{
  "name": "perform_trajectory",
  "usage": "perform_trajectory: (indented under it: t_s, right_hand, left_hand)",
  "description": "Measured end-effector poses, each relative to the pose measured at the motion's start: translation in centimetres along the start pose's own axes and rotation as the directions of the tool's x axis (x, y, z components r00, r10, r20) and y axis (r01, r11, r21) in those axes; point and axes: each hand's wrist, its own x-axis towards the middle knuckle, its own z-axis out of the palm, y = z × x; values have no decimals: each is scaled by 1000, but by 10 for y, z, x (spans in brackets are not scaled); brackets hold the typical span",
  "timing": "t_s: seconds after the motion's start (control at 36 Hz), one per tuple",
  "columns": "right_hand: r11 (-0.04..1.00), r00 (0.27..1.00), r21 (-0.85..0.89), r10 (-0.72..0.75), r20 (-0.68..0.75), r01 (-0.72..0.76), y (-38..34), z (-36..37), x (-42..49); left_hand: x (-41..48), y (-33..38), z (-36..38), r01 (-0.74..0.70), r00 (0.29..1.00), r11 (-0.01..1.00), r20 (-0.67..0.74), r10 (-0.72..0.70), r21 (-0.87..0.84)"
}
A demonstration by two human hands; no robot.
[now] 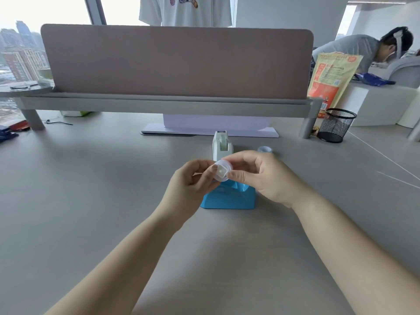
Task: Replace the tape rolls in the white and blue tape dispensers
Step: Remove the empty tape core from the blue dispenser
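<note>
I see a smooth, glossy blue plastic dispenser, a translucent plastic tape roll, a matt grey desk and a black wire-mesh cup.

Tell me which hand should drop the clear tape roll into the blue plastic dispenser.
Probably the right hand: its grip pinches the clear tape roll by the rim, right above the blue plastic dispenser. The left hand pinches its other side.

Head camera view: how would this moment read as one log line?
hands: left hand, right hand pinch small clear tape roll | below: blue plastic tape dispenser | behind: white plastic tape dispenser
</note>
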Motion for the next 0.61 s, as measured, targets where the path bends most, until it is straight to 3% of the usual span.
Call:
perform_trajectory:
  t_s: [0.17,0.33,0.61]
  right_hand:
    - [999,1000,52,10,-9,-9,2,0,0]
    - [992,1000,125,6,27,-10,1,-1,-2]
    - [970,1000,243,-18,-1,18,2,1,-2]
  left_hand:
    - [-1,2,-4,-10,1000,998,0,10,65]
    - [-1,6,-6,97,995,985,38,-93,-141]
    - [-2,9,-8,185,980,940,127,-154,-286]
